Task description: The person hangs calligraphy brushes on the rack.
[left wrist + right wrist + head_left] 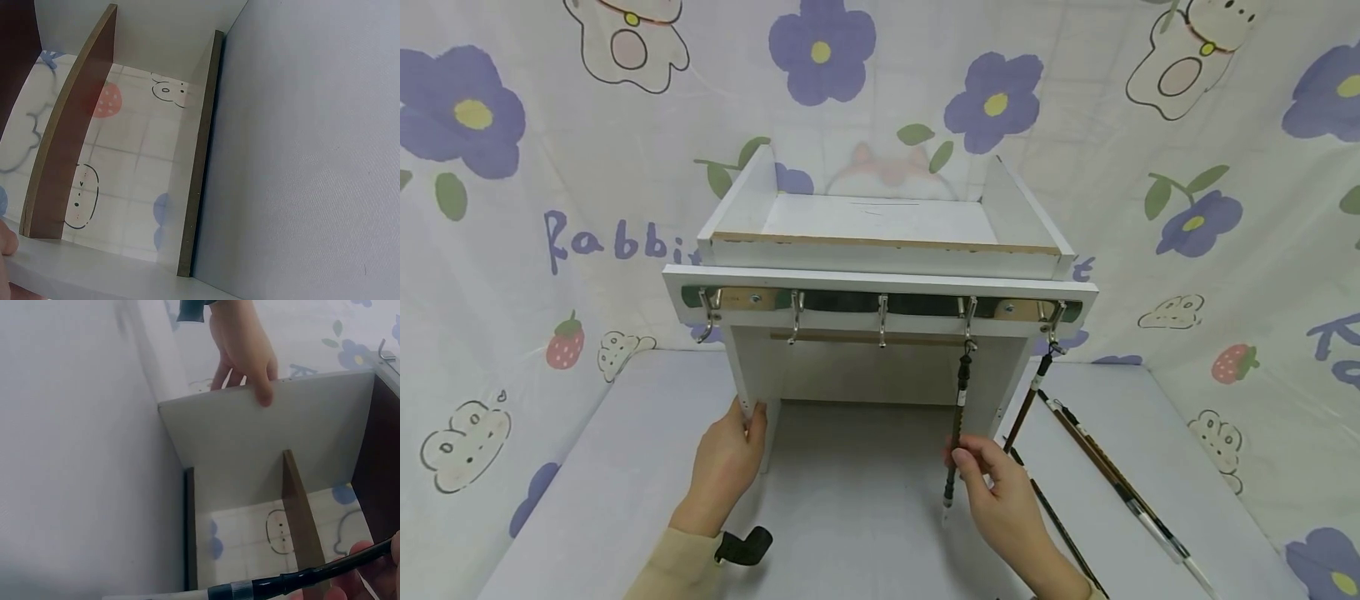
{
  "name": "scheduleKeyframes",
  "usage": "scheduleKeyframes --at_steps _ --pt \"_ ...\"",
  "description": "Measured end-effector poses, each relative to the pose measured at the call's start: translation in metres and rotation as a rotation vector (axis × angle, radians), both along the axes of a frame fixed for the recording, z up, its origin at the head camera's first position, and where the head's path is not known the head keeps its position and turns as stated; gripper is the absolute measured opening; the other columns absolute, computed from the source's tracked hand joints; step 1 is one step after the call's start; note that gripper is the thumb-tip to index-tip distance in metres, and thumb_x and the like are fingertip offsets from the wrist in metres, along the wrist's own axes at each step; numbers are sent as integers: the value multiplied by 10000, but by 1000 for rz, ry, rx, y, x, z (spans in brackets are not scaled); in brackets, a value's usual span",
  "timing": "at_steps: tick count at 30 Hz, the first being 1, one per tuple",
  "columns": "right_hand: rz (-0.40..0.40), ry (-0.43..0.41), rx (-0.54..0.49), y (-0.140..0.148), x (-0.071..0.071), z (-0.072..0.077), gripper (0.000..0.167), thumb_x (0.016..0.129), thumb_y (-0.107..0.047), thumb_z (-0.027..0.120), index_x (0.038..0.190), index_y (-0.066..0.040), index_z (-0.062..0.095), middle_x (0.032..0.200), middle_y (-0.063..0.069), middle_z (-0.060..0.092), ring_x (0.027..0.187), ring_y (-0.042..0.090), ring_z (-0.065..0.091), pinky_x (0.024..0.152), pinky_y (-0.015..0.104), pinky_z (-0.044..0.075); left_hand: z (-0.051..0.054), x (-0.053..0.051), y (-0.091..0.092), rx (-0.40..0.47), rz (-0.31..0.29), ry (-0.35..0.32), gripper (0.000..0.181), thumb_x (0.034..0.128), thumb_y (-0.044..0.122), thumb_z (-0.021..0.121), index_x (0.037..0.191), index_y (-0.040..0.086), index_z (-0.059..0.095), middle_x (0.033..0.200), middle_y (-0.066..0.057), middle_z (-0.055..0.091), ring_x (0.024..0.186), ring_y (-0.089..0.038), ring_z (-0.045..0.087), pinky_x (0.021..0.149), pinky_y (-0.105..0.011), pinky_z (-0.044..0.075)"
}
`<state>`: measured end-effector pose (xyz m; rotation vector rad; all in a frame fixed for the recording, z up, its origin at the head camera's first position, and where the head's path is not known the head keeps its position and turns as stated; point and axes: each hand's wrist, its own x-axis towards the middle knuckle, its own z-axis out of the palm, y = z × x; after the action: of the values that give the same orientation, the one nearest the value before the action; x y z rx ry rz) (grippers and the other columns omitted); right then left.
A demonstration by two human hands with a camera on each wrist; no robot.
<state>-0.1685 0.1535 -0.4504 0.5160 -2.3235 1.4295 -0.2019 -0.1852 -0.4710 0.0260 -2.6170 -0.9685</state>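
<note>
A white wooden shelf unit [865, 260] stands on the table, with a rail of several metal hooks [882, 321] along its front. My left hand [721, 467] grips the edge of its left side panel [747, 367], thumb on the inner face. From one hook hangs a dark calligraphy brush [962, 392] by its loop, its clear-capped tip down. My right hand [1003, 500] pinches this brush near its lower part; in the right wrist view the brush [269, 587] lies across the bottom. A second brush [1028, 404] hangs from the rightmost hook, partly behind the right hand.
More brushes [1112, 475] lie on the table [1180, 442] at the right, and another brush [1060, 521] passes behind the right forearm. A patterned cloth [1075, 208] covers the walls behind. The shelf's cross board [69, 125] shows in the left wrist view.
</note>
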Motion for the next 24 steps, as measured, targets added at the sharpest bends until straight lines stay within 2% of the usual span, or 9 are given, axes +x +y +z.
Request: scheduleKeyframes --at_steps 6,12,18,24 --pt "6 -29 -17 4 -1 -1 154 986 -159 565 1095 -221 656 955 -153 670 820 109 647 721 288 503 0 0 0 0 1 4 432 1040 356 393 1262 7 514 1085 -282 654 886 -409 667 658 -510 516" --pt "12 -26 -10 5 -2 -1 145 989 -166 563 1094 -214 651 973 -148 674 864 103 654 741 289 511 -1 -1 0 0 -1 8 422 1040 350 399 1260 9 513 1081 -282 655 883 -410 666 659 -511 516" --pt "-15 -15 3 8 -3 -2 120 978 -167 586 1079 -182 649 959 -97 684 821 96 647 704 276 511 1 0 0 -7 3 15 411 1038 341 408 1240 1 519 1061 -281 660 864 -404 669 651 -507 516" --pt "-13 11 -2 13 -2 -1 165 960 -93 602 1104 -162 645 966 -71 682 824 109 651 680 247 500 2 0 1 -1 6 0 412 1038 344 404 1233 1 522 1064 -281 660 876 -407 667 661 -513 514"
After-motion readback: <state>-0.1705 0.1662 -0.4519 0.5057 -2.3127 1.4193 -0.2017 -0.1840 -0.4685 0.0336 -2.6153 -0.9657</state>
